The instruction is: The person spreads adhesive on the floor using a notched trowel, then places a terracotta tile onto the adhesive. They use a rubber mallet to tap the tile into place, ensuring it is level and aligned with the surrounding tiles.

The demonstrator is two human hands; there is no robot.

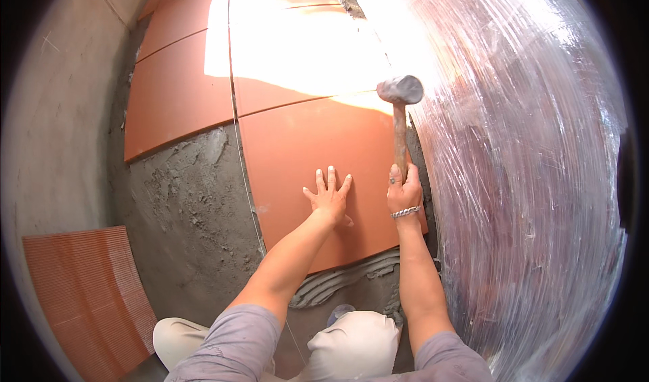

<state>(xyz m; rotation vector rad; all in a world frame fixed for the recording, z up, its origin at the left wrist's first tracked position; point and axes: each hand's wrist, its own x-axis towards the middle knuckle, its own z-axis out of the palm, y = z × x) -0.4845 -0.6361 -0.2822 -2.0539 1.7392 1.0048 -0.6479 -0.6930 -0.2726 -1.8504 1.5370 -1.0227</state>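
The left fingers spread wide on an orange tile while the right fingers clasp a hammer.

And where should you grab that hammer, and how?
Probably best to take the hammer by the near end of its brown handle, coming from the person's side. The handle is long and slim, so fingers can wrap around it, and it points back toward the person. The chunky head is at the far end. The right grip holds it that way.
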